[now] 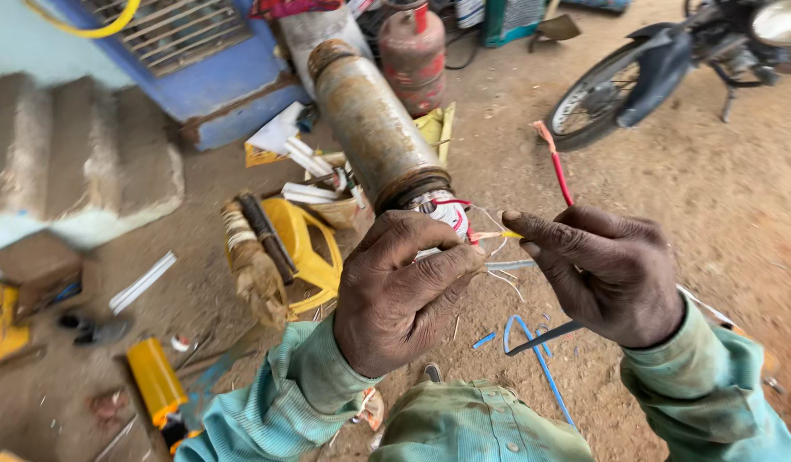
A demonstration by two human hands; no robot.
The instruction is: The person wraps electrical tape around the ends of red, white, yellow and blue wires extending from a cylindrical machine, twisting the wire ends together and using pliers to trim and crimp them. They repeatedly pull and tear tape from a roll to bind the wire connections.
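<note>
- Motorbike (669,68) stands top right on the dirt ground (712,197); only its front wheel and part of the frame show, the rest is cut off by the edge.
- Blue metal cabinet (199,60) sits top left, with pale concrete steps (79,162) beside it.
- Long rusty cylinder (370,120) lies straight ahead of you, its near end just behind your left hand; a red gas cylinder (413,51) stands behind it.
- Yellow plastic stool (306,248) lies tipped over left of the cylinder, a wound coil bundle (254,257) against it.
- Your left hand (404,287) is curled closed at the cylinder's end, thumb and fingers pinching the thin wires (490,235) there.
- Your right hand (605,274) pinches the same wires from the other side; the red wire (560,175) rises up behind its fingers.
- Yellow can (156,376) lies lower left.
- Blue wire offcuts (532,342) lie on the dirt below your hands.
- Hard to make out: how the wire ends meet between your fingertips, and the scraps around the stool.
</note>
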